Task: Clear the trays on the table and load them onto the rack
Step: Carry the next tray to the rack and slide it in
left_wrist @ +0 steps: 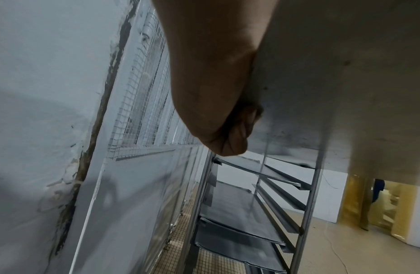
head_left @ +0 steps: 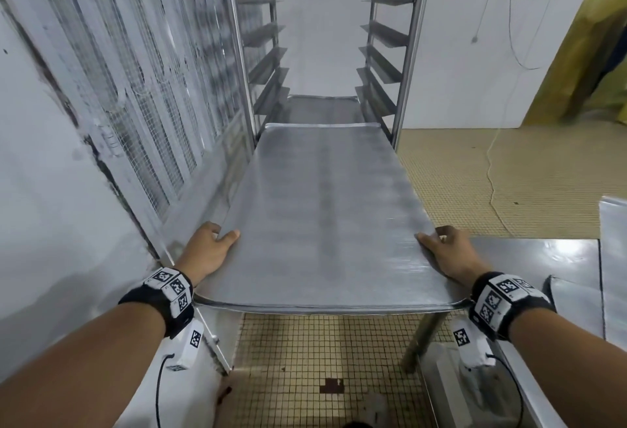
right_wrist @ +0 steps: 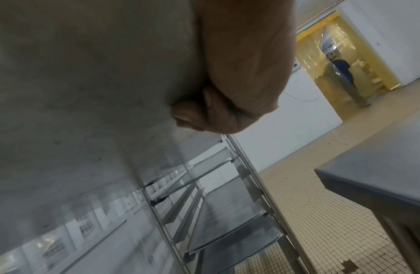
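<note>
I carry a large, empty grey metal tray [head_left: 322, 207] level in front of me, its far end reaching between the posts of the steel rack [head_left: 244, 54]. My left hand [head_left: 210, 248] grips the tray's left edge, thumb on top. On the opposite edge my right hand [head_left: 448, 251] holds it the same way. The left wrist view shows the left hand [left_wrist: 216, 111] with fingers curled under the tray's underside [left_wrist: 333, 74]. In the right wrist view the right hand [right_wrist: 239, 83] curls beneath the tray [right_wrist: 87, 74]. Another tray [head_left: 322, 110] lies in the rack one level lower.
A wall with wire mesh panels [head_left: 135, 88] runs close on the left. The steel table [head_left: 543, 258] stands at my right with more trays [head_left: 614, 258] on it. Lower rack rails hold trays [left_wrist: 239, 213]. A person [right_wrist: 345, 77] stands behind a yellow strip curtain far right.
</note>
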{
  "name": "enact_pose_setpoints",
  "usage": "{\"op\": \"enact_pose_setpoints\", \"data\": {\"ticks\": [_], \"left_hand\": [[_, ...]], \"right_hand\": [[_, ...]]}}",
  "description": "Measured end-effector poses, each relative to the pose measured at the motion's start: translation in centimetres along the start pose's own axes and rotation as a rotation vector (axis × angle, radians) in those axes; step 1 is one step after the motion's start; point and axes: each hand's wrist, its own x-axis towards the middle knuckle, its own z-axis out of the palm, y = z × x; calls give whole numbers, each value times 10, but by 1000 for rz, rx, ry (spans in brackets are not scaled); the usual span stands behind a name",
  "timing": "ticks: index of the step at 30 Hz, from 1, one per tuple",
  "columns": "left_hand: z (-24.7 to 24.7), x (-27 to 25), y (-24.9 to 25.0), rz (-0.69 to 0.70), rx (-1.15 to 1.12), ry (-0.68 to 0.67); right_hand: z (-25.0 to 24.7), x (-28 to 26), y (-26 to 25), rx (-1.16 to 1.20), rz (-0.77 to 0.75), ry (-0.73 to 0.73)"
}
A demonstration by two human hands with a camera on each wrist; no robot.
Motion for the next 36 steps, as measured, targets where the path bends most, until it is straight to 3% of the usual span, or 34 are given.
{"op": "enact_pose_setpoints", "data": {"ticks": [12,36], "left_hand": [[31,51,-9,-42,-3,-27],[80,186,-1,-37,6,-42]], "right_hand": [[25,53,19,-189,2,23],[61,169,10,-108,145,9]]}}
